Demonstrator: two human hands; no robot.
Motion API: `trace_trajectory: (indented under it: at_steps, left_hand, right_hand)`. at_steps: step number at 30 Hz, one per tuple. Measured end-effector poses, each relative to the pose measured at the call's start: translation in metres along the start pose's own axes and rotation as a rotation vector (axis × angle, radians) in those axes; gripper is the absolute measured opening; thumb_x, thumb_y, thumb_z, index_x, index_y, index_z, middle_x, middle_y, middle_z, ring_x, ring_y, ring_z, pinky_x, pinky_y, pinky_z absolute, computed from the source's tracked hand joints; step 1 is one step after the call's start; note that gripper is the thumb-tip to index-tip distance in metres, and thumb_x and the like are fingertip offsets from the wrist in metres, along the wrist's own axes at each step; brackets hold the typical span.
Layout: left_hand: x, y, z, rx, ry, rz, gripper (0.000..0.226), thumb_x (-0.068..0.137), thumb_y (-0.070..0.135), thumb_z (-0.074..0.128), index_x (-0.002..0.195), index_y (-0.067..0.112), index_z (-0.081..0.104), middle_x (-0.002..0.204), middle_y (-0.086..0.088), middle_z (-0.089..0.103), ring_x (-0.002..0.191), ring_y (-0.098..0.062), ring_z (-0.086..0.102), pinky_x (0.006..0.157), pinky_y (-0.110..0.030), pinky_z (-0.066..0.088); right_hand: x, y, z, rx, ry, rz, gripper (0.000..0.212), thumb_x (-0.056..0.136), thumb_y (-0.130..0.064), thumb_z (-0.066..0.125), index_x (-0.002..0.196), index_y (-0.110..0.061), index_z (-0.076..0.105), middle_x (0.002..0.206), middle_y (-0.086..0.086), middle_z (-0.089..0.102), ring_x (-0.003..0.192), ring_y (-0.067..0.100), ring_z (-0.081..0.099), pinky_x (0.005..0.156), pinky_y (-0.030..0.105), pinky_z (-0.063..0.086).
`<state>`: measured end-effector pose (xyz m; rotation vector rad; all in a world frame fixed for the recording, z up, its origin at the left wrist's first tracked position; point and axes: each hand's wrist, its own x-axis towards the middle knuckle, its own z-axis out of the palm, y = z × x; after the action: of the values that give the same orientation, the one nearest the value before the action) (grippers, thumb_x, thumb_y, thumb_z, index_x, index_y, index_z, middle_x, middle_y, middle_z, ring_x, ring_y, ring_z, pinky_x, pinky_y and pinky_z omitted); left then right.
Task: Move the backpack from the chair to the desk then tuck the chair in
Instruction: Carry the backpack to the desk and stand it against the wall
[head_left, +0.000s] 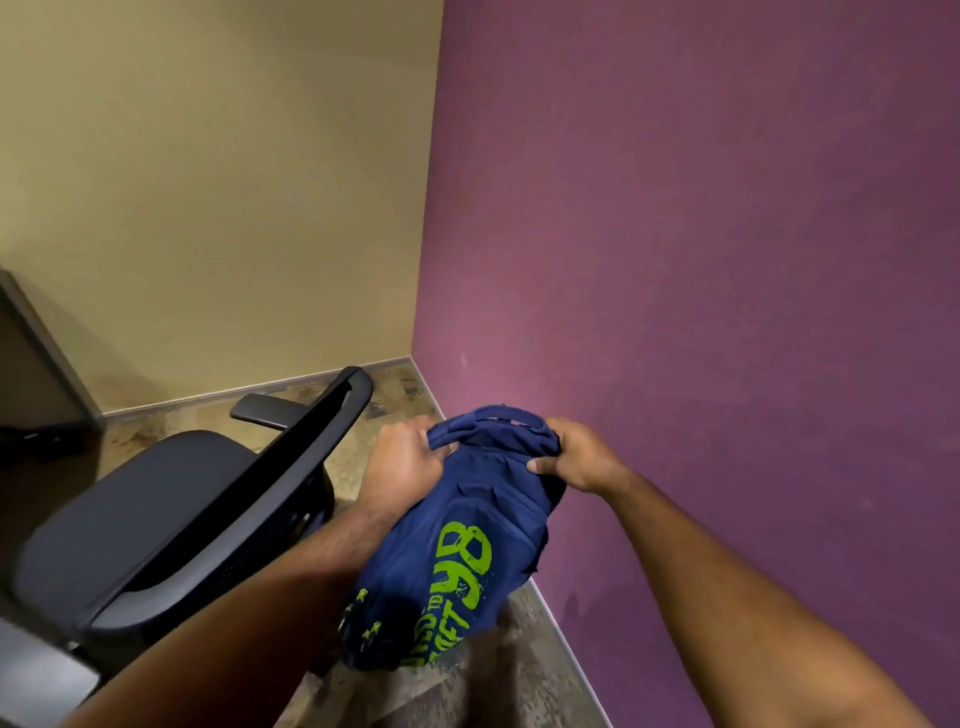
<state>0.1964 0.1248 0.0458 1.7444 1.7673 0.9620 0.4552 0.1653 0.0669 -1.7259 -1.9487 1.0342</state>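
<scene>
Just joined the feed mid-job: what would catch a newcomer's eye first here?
The navy backpack with lime-green lettering, held off the chair, gripped at its top by the left hand and right hand. Left of it stands the black office chair, seat bare; a purple wall fills the right.

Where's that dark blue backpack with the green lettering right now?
The dark blue backpack hangs in the air, gripped at its top by the left hand and right hand, between the black office chair and purple wall.
</scene>
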Motion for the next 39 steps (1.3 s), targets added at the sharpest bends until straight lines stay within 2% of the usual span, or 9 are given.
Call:
trace_trajectory:
  at_steps: [4,8,12,13,15,19,26,35,39]
  left_hand:
    - [0.014,-0.006,-0.011,0.047,0.043,-0.016,0.017,0.086,0.031,0.08,0.089,0.016,0.073,0.074,-0.003,0.07,0.066,-0.019,0.062,0.051,-0.025,0.041]
    - [0.044,-0.01,-0.021,-0.006,0.016,0.014,0.02,0.085,0.027,0.082,0.103,0.019,0.079,0.086,-0.002,0.077,0.08,-0.019,0.071,0.07,-0.033,0.054]
    - [0.08,-0.01,-0.022,0.022,0.045,0.028,0.02,0.084,0.025,0.084,0.103,0.022,0.079,0.08,0.007,0.073,0.071,-0.006,0.065,0.064,-0.014,0.041]
    - [0.089,-0.011,-0.02,0.034,0.047,0.024,0.021,0.084,0.026,0.083,0.104,0.022,0.078,0.082,0.005,0.075,0.073,-0.007,0.065,0.066,-0.015,0.042]
    - [0.11,-0.013,-0.016,0.073,0.043,0.004,0.021,0.085,0.029,0.082,0.104,0.021,0.078,0.086,0.0,0.078,0.08,-0.016,0.07,0.072,-0.03,0.051]
    - [0.152,-0.012,-0.006,0.155,0.043,-0.02,0.021,0.086,0.032,0.079,0.104,0.022,0.077,0.086,-0.004,0.077,0.083,-0.026,0.071,0.075,-0.044,0.057]
    - [0.221,-0.01,-0.005,0.153,0.197,-0.065,0.026,0.084,0.028,0.082,0.11,0.027,0.078,0.095,-0.001,0.08,0.09,-0.025,0.073,0.074,-0.033,0.052]
    - [0.305,-0.03,-0.028,0.223,0.271,-0.132,0.026,0.087,0.025,0.08,0.113,0.023,0.077,0.099,-0.004,0.079,0.091,-0.026,0.072,0.076,-0.037,0.055]
    - [0.344,-0.054,-0.039,0.208,0.284,-0.158,0.026,0.087,0.023,0.079,0.112,0.022,0.078,0.099,-0.001,0.079,0.089,-0.022,0.071,0.077,-0.037,0.055]
  right_hand:
    - [0.022,-0.001,0.007,-0.011,0.028,-0.02,0.018,0.093,-0.007,0.075,0.107,-0.019,0.075,0.107,0.002,0.078,0.104,0.026,0.072,0.098,0.047,0.055]
    - [0.059,-0.01,-0.003,-0.047,0.026,-0.057,0.021,0.093,-0.01,0.076,0.111,-0.021,0.076,0.106,0.002,0.079,0.103,0.027,0.072,0.096,0.046,0.056]
    - [0.105,-0.016,-0.021,-0.129,0.017,-0.123,0.014,0.091,-0.015,0.078,0.093,-0.028,0.074,0.088,-0.003,0.074,0.088,0.022,0.069,0.083,0.038,0.055]
    - [0.117,-0.017,-0.026,-0.154,0.014,-0.136,0.015,0.091,-0.017,0.079,0.088,-0.03,0.073,0.085,-0.005,0.073,0.084,0.02,0.067,0.078,0.035,0.054]
    - [0.141,-0.018,-0.036,-0.198,0.004,-0.162,0.015,0.091,-0.02,0.079,0.084,-0.029,0.07,0.084,-0.005,0.073,0.082,0.02,0.067,0.073,0.032,0.05]
    - [0.188,-0.02,-0.057,-0.243,-0.024,-0.212,0.019,0.091,-0.02,0.079,0.08,-0.029,0.066,0.086,-0.002,0.072,0.087,0.024,0.068,0.074,0.034,0.051]
    - [0.271,-0.045,-0.084,-0.325,-0.016,-0.326,0.008,0.091,-0.027,0.076,0.096,-0.021,0.072,0.096,0.003,0.074,0.091,0.028,0.068,0.083,0.041,0.056]
    - [0.376,-0.087,-0.083,-0.356,-0.013,-0.424,0.008,0.09,-0.031,0.077,0.094,-0.03,0.069,0.091,-0.002,0.069,0.086,0.026,0.065,0.065,0.033,0.044]
    - [0.426,-0.104,-0.072,-0.372,-0.041,-0.451,0.015,0.091,-0.032,0.075,0.105,-0.027,0.072,0.099,0.0,0.073,0.091,0.028,0.066,0.078,0.038,0.055]
